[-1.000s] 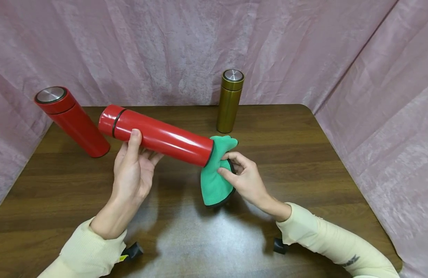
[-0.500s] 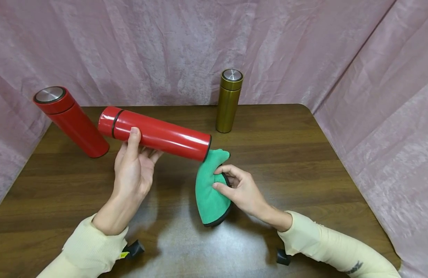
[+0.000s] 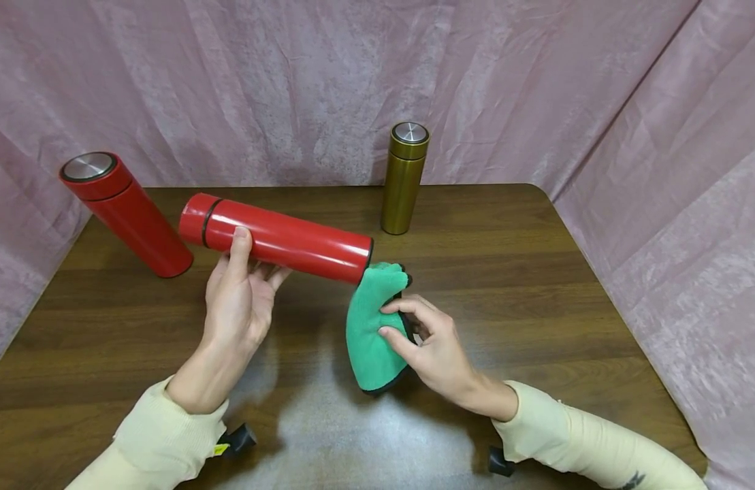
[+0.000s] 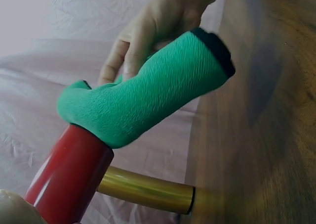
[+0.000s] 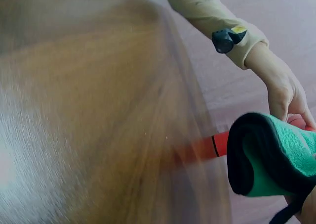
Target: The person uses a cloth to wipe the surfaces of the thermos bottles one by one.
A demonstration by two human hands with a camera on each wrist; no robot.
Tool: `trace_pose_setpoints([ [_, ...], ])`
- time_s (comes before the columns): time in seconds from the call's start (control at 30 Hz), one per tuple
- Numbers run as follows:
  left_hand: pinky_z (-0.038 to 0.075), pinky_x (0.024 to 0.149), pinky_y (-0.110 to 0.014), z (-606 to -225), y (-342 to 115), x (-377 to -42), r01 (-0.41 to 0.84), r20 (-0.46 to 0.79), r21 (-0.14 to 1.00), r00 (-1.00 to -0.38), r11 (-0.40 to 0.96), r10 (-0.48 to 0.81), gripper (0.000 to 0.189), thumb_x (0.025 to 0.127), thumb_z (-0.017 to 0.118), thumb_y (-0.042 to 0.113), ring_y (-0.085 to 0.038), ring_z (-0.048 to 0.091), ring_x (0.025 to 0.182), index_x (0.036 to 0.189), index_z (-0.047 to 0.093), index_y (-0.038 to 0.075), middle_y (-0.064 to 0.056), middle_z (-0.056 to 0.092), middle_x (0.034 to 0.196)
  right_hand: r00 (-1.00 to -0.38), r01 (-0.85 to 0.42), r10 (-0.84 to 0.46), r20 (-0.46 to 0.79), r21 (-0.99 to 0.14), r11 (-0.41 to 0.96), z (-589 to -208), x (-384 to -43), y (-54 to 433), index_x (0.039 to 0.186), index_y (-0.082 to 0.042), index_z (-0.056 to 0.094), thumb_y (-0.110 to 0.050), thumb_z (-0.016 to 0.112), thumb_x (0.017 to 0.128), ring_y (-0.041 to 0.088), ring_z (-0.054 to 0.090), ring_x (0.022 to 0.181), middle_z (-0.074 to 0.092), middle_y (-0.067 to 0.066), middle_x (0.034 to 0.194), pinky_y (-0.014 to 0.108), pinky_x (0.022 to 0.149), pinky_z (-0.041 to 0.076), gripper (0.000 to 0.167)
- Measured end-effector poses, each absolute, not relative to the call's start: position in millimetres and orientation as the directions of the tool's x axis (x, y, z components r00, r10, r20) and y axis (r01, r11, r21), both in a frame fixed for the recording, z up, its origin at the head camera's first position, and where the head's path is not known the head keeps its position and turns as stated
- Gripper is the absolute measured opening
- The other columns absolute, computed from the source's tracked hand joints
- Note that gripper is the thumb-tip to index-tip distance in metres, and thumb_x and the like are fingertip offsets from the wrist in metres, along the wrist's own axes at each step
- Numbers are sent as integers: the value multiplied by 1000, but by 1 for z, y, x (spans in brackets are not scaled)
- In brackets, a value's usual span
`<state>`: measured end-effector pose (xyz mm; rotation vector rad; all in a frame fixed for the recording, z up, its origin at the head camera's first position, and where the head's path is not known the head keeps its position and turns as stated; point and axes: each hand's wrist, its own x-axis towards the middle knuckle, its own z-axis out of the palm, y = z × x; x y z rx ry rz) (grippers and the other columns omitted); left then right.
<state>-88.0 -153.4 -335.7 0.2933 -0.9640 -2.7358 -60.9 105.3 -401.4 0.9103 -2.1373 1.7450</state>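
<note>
Touching the red flask (image 3: 297, 239) gripped by the left hand (image 3: 237, 303), green cloth (image 3: 370, 340) is pinched by the right hand (image 3: 444, 352), seen end-on only from right wrist.

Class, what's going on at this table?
A person's left hand holds a glossy red cylindrical flask sideways above a brown wooden table. Their right hand pinches a green fabric cloth with black edging against the flask's black-rimmed end. A second red cylindrical flask and a golden cylindrical flask stand upright nearby.
</note>
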Motion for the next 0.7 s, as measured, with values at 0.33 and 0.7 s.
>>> trace_pose_setpoints([
  [0.33, 57, 95, -40, -339, -153, -87, 122, -122, 629, -960, -767, -252, 46, 103, 67, 26, -28, 50, 130, 141, 48, 9, -11, 49, 137, -655, -756, -259, 710, -619, 213, -385, -71, 106, 107, -4, 74, 6, 78, 85, 20, 66, 92, 70, 8, 105, 22, 81, 53, 25],
  [0.7, 57, 96, -41, -339, -154, -84, 110, -109, 645, -966, -756, -234, 47, 101, 69, 25, -29, 51, 126, 141, 49, 9, -11, 50, 136, -667, -743, -197, 718, -624, 241, -363, -91, 115, 105, -3, 73, 6, 75, 86, 22, 66, 92, 70, 8, 105, 24, 82, 55, 21],
])
